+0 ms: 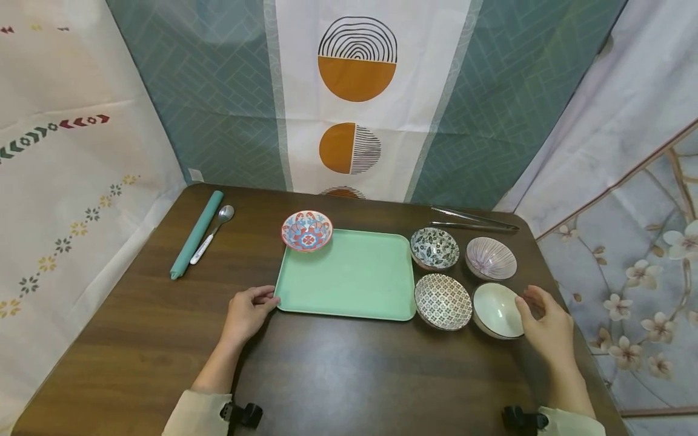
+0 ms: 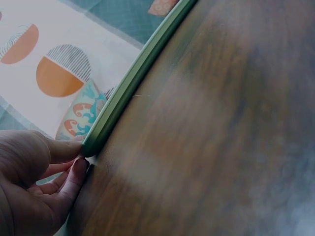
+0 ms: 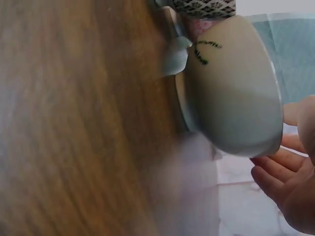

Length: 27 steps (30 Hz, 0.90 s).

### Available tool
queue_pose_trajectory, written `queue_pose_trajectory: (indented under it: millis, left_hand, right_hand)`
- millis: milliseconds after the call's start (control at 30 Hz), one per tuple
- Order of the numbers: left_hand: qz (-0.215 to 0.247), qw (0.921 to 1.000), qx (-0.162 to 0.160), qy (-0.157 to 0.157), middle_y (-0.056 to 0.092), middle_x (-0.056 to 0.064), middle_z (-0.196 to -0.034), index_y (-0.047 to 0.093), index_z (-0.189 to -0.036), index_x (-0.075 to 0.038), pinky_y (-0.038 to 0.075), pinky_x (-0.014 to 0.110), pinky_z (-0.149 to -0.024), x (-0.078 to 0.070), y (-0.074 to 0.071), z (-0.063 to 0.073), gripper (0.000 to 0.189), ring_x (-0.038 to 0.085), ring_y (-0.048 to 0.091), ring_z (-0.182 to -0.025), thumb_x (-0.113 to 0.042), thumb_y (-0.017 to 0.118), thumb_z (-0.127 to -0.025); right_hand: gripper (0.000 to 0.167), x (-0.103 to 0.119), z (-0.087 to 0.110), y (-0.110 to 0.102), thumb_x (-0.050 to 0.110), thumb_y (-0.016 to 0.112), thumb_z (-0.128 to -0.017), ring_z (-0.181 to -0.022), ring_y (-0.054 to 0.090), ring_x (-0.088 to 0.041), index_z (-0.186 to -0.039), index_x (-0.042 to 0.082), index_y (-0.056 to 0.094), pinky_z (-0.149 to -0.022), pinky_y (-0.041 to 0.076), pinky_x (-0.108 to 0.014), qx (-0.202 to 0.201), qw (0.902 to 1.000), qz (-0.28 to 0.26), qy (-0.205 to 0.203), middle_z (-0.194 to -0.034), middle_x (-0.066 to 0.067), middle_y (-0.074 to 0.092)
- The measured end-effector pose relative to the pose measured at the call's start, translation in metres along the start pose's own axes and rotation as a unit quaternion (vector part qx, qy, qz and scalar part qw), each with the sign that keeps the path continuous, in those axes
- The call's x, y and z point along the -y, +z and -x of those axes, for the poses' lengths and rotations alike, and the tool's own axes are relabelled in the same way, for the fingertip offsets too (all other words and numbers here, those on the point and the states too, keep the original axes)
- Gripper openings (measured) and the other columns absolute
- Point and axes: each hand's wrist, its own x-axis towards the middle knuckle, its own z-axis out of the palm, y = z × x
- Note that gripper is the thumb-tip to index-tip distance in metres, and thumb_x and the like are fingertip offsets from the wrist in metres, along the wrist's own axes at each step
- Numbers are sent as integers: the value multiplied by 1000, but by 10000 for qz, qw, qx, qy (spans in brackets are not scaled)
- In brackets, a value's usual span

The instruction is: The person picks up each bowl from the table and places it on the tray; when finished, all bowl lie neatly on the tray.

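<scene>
My left hand (image 1: 249,312) is at the near left corner of a light green rectangular tray (image 1: 349,275). In the left wrist view its thumb and forefinger pinch the tray's rim (image 2: 118,98) at that corner. Over on the right, my right hand (image 1: 547,321) grips the rim of a plain white bowl (image 1: 497,310) on its right side. From the right wrist view, the thumb lies at the rim and the other fingers (image 3: 275,172) sit against the bowl's outer wall (image 3: 236,88), which bears a small dark green mark.
A red-and-blue patterned bowl (image 1: 307,231) overlaps the tray's far left corner. Beside the white bowl stand a brown-patterned bowl (image 1: 443,301), a green leaf-patterned bowl (image 1: 434,248) and a purple-streaked bowl (image 1: 491,258). Metal tongs (image 1: 474,221) lie behind; a spoon (image 1: 212,235) and rolled teal cloth (image 1: 197,235) lie left.
</scene>
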Motion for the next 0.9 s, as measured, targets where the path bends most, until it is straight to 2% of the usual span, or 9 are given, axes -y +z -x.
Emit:
queue_pose_trajectory:
  millis: [67,133,200,267,367,400,667,800,900]
  left_hand:
    - [34,10000,-7,-16,73,17,-98,73,-115,6,52,18,-71,0,0,0,29,28,72,-89,-9,77,-91]
    - [44,10000,-21,-11,73,17,-98,72,-116,6,52,18,-70,0,0,0,29,28,71,-89,-9,77,-91]
    - [52,10000,-34,-6,73,17,-97,72,-115,6,52,17,-70,0,0,0,29,28,71,-89,-9,77,-91]
    - [34,10000,-43,21,73,17,-96,73,-114,7,52,17,-70,0,1,1,28,27,71,-88,-8,77,-90]
    - [42,10000,-72,43,73,16,-94,73,-112,7,52,16,-69,0,1,2,27,26,71,-85,-6,77,-90]
    - [46,9999,-86,54,73,16,-93,73,-112,7,52,16,-69,-1,1,2,27,25,71,-85,-6,78,-89]
    - [46,9999,-65,132,73,15,-94,73,-112,7,52,17,-70,3,2,3,27,25,71,-85,-7,78,-90]
    - [128,9998,-50,168,73,16,-95,73,-113,7,53,16,-70,4,2,1,28,26,71,-86,-6,78,-90]
    - [183,9997,-58,140,72,16,-94,73,-113,8,52,14,-70,4,2,0,28,26,71,-86,-5,78,-89]
  right_hand:
    - [38,-4,-1,1,15,71,-95,-89,56,16,-126,-7,64,-75,36,2,138,9997,160,111,-113,-25,71]
    - [40,-8,0,1,20,68,-97,-90,69,-6,-127,-7,63,-71,37,-1,322,9988,306,217,-112,-26,71]
    - [43,-11,1,1,23,65,-100,-93,72,-33,-128,-9,61,-79,46,-14,556,9973,369,301,-112,-29,69]
    - [45,-13,3,0,26,61,-102,-96,68,-49,-127,-12,60,-89,49,-35,768,9955,418,376,-112,-33,68]
    - [45,-15,5,-1,26,57,-104,-100,63,-55,-122,-14,62,-92,36,-64,979,9933,438,418,-110,-35,67]
    - [44,-16,4,-2,26,56,-104,-101,62,-56,-119,-15,63,-92,34,-66,1015,9929,452,415,-108,-34,68]
    - [31,-21,6,-3,16,62,-99,-90,66,-53,-105,-13,71,-77,46,-64,778,9937,763,269,-90,-28,72]
    - [29,-20,4,-2,14,64,-97,-90,67,-52,-104,-13,72,-76,48,-62,633,9949,750,244,-89,-28,73]
    - [29,-19,2,-3,15,64,-97,-89,68,-50,-104,-12,73,-71,49,-54,646,9945,753,326,-89,-26,73]
